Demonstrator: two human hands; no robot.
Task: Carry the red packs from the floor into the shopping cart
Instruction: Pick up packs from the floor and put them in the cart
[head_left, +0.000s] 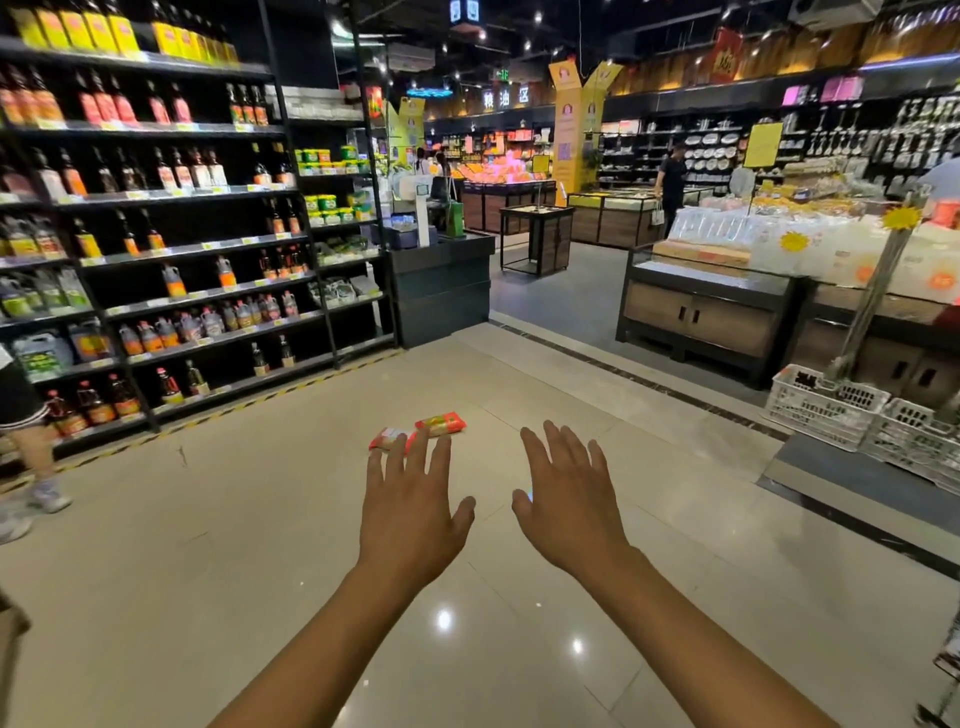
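Well to the left of the red packs stand dark shelves stocked with bottles, and a passer-by's leg shows at the frame's edge. The left hand hovers in front of the packs, palm down, fingers straight and spread, holding nothing. Its fingertips hide part of the nearer pack. Both packs lie close together on the pale tiled floor. Just right of the packs, the right hand is also flat, spread and empty. Far to their right, white plastic crates sit by a wooden display stand.
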